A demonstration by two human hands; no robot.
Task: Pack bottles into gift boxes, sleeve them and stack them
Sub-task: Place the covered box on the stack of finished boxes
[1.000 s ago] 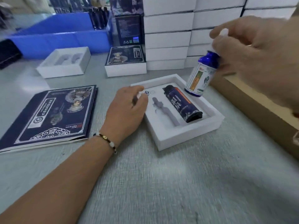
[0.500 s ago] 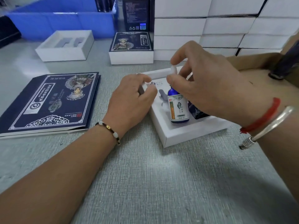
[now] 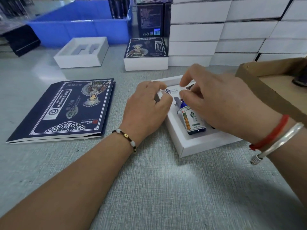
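Observation:
A white gift box (image 3: 199,146) with a moulded insert lies on the grey table. A small blue bottle (image 3: 192,118) with a white and green label lies tilted in its left slot. My right hand (image 3: 224,103) is over the box, thumb and forefinger pinching the bottle's top end. It hides almost all of a dark bottle in the right slot. My left hand (image 3: 146,107) holds the box's left rim with curled fingers. A flat dark blue printed sleeve (image 3: 66,110) lies to the left.
An empty white box (image 3: 81,52) and a sleeved box (image 3: 146,53) sit further back. Stacked white boxes (image 3: 232,30) fill the back right, and a blue crate (image 3: 79,25) stands at back left. A brown cardboard tray (image 3: 265,90) lies at the right.
My right hand brought the blue bottle down from the air and laid it from upright into the left slot. My left hand stayed on the box's rim.

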